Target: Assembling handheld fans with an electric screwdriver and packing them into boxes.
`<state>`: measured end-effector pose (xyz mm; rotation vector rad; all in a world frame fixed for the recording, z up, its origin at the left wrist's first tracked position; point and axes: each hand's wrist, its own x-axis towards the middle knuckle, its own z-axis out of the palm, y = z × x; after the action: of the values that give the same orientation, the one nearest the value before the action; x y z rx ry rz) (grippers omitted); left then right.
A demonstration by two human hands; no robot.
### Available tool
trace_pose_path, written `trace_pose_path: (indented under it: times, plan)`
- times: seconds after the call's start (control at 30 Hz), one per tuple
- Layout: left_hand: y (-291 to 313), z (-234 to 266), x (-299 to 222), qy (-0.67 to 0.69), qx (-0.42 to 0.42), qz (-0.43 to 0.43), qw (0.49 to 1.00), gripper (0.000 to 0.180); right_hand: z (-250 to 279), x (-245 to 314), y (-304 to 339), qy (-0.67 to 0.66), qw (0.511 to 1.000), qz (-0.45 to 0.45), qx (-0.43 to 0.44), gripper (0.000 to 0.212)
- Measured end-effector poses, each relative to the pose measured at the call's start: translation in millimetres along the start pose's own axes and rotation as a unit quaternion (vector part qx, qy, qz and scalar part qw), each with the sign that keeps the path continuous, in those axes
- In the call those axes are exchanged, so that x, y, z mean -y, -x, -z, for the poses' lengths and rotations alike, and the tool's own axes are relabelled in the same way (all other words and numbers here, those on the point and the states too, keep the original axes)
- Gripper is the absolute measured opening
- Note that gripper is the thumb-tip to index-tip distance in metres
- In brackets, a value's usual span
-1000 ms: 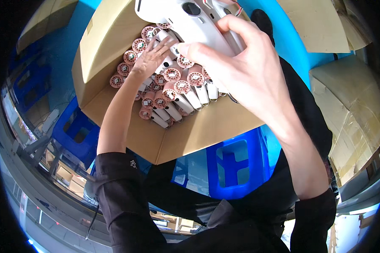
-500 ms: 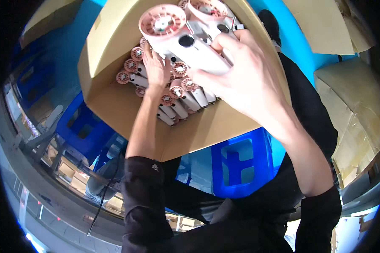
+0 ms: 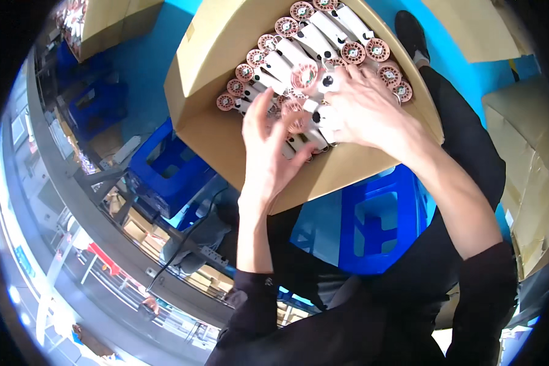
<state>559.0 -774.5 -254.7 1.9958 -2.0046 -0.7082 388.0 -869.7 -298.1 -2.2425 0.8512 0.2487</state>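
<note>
A cardboard box (image 3: 192,67) in front of me holds many white handheld fans with round, slotted pink heads, packed in rows. My right hand (image 3: 366,110) is down in the box, its fingers curled round the white bodies of two fans, one with its pink head (image 3: 304,77) toward the far side and the other just nearer. Part of their handles is hidden under my palm. My left hand (image 3: 267,149) hovers at the near left of these fans, fingers spread and curved, with nothing gripped. Its fingertips come close to the nearer fan's head (image 3: 293,117).
A blue plastic stool-like frame (image 3: 350,235) stands below the box's near side, another blue frame (image 3: 158,180) to its left. Cardboard (image 3: 518,177) lies at the right. A second carton (image 3: 119,21) sits far left, and a grey metal bench edge (image 3: 64,177) curves along the left.
My right hand has lowered the two fans from above the box in among the others. My left hand has drawn back from the packed fans and spread its fingers. The view has shifted.
</note>
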Motion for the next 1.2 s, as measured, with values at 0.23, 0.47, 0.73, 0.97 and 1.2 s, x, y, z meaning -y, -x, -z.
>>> trace_pose_path:
  times: [0.23,0.47,0.73,0.97,1.2]
  plan:
    - [-20.8,-3.4,-4.5,-0.078,0.295,-0.129,0.944,0.054,-6.7,11.5,6.8,-0.063,0.982,0.116,0.133,0.030]
    - [-15.7,-18.7,-4.1,0.077,0.396,-0.122,0.907,0.064,-27.9,5.9,22.3,-0.227,0.945,0.163,0.173,0.018]
    - [-13.9,-19.8,-12.3,0.183,0.504,-0.049,0.843,0.056,20.5,15.0,15.2,-0.163,0.917,0.089,0.354,0.030]
    - [3.6,-10.0,2.1,0.320,0.590,0.061,0.739,0.045,22.0,21.8,8.1,-0.212,0.876,0.114,0.418,0.043]
    - [14.3,-1.7,16.1,0.373,0.554,0.176,0.724,0.051,5.1,22.7,-5.0,-0.229,0.905,0.086,0.347,0.053]
